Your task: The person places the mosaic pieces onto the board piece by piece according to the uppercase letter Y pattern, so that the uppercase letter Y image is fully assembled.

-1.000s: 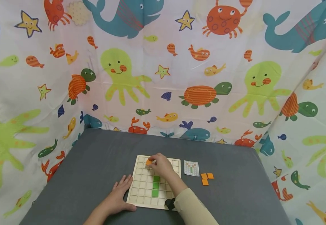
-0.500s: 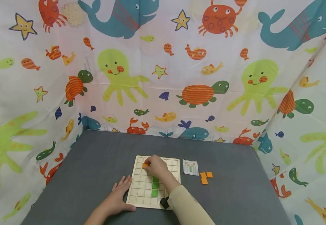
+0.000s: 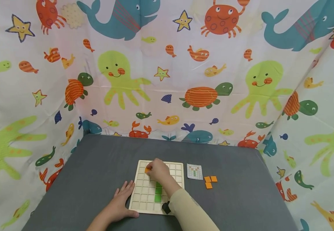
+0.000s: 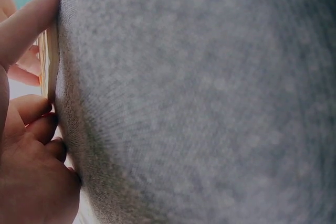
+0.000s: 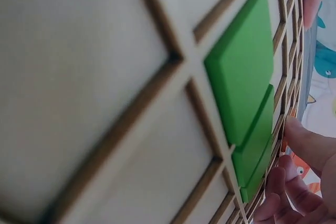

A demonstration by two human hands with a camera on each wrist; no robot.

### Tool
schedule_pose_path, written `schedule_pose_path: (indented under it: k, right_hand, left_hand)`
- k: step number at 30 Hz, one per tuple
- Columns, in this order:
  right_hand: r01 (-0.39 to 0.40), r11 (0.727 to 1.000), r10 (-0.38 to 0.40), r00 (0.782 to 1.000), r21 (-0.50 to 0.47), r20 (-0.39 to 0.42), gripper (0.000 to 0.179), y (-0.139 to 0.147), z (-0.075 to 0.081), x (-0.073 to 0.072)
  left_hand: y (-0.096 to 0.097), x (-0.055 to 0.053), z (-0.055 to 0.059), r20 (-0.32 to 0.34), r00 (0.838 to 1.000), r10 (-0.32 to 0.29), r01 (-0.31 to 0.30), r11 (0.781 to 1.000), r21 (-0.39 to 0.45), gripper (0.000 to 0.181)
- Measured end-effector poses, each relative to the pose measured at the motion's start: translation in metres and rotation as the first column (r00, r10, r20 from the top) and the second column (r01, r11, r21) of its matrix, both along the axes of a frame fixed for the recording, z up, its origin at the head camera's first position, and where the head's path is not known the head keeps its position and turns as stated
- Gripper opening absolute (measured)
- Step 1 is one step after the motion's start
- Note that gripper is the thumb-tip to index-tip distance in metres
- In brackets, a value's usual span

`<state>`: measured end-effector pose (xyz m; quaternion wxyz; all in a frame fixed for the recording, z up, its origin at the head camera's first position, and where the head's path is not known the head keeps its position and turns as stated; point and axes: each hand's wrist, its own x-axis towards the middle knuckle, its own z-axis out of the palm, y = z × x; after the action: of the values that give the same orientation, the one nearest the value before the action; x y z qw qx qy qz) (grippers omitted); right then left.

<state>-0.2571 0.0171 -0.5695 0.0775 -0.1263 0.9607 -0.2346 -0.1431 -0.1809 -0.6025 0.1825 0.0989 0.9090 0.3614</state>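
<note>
A square wooden grid board [image 3: 139, 197] lies on the grey table. Three green tiles [image 3: 158, 198] stand in a column in its cells; in the right wrist view the nearest green tile [image 5: 244, 66] looms large. At the board's upper left, my right hand [image 3: 159, 171] pinches an orange tile [image 3: 147, 170] between thumb and fingers, low over the grid. The hand hides some cells beside it. My left hand [image 3: 120, 201] rests at the board's lower left, fingers spread along the left edge and thumb near the front corner. The left wrist view has its thumb [image 4: 34, 17] against the board's edge.
Right of the board lies a small printed card [image 3: 194, 172] with a coloured grid pattern. Beyond it are three loose orange tiles [image 3: 208, 185]. A curtain [image 3: 167, 83] with sea animals encloses the table's back and sides.
My right hand has moved slightly left and down onto the grid with the orange tile. The left hand stays by the board. The whole head view has shifted a little.
</note>
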Motion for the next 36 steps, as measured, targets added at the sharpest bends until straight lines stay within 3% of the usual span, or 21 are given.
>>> schedule_pose_path:
  k: [5,9,18,27,36]
  right_hand:
    - [-0.039,0.999,0.039,0.999,0.005,-0.010,0.037,0.001,-0.001,-0.002]
    - [-0.041,0.997,0.040,0.999,-0.059,-0.013,0.042,0.010,-0.003,-0.003]
    - [-0.052,0.972,0.056,0.998,-0.230,0.013,0.034,0.032,0.001,0.002]
    - [-0.049,0.953,0.033,0.998,-0.298,-0.059,0.031,0.048,0.013,0.014]
    - [-0.024,0.939,-0.008,0.996,-0.344,-0.091,0.031,0.070,0.015,0.023]
  left_hand:
    - [-0.001,0.000,0.000,-0.012,1.000,0.003,-0.003,1.000,-0.001,0.127]
    - [0.000,0.000,0.000,-0.022,1.000,0.000,0.000,1.000,-0.009,0.128]
    - [0.000,-0.002,-0.001,0.000,1.000,0.004,-0.004,1.000,-0.017,0.129]
    - [0.001,-0.001,-0.002,0.001,1.000,0.001,-0.001,1.000,0.005,0.129]
    - [0.002,-0.001,0.001,0.002,1.000,0.014,-0.014,1.000,0.002,0.130]
